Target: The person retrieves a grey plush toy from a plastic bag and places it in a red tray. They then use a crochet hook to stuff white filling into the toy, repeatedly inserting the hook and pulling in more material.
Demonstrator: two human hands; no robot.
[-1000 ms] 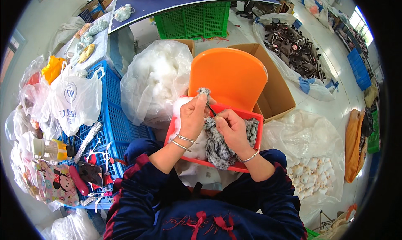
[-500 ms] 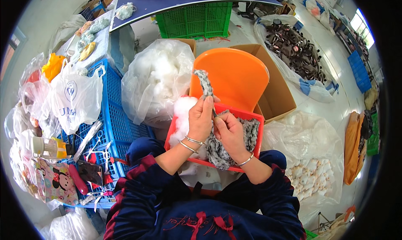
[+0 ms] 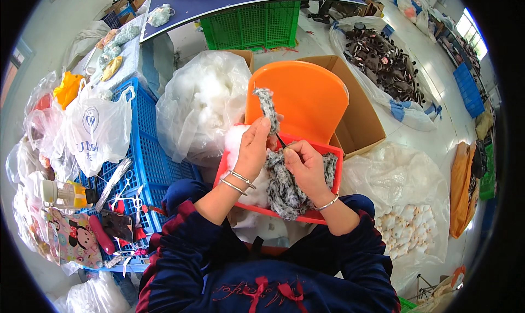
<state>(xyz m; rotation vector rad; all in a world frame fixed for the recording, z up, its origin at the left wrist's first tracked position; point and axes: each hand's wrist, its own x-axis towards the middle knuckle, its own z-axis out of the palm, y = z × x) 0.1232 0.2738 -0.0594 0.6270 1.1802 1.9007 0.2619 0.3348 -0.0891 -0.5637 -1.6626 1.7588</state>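
Observation:
My left hand (image 3: 253, 149) is closed around the lower end of a narrow grey fuzzy fabric tube (image 3: 265, 103), whose free end stands up beyond the fingers. In my right hand (image 3: 305, 165), thumb and fingers pinch a thin dark rod (image 3: 281, 141). Its far end runs toward the tube at my left fingers, where its tip is hidden. Below both hands sits a red tray (image 3: 336, 173) on my lap. Several grey fuzzy pieces (image 3: 287, 195) fill its middle and right side, and white stuffing (image 3: 236, 139) lies at its left.
An orange chair (image 3: 301, 100) and an open cardboard box (image 3: 363, 124) stand beyond the tray. Left of them is a clear bag of stuffing (image 3: 208, 94). A blue crate (image 3: 150, 143) with scissors (image 3: 128, 184) stands at my left, a bag of small white pieces (image 3: 404, 231) at my right.
The rod shows more between my hands, which have moved slightly apart. The tube's upper end has widened into view, and my left hand has shifted a little to the left.

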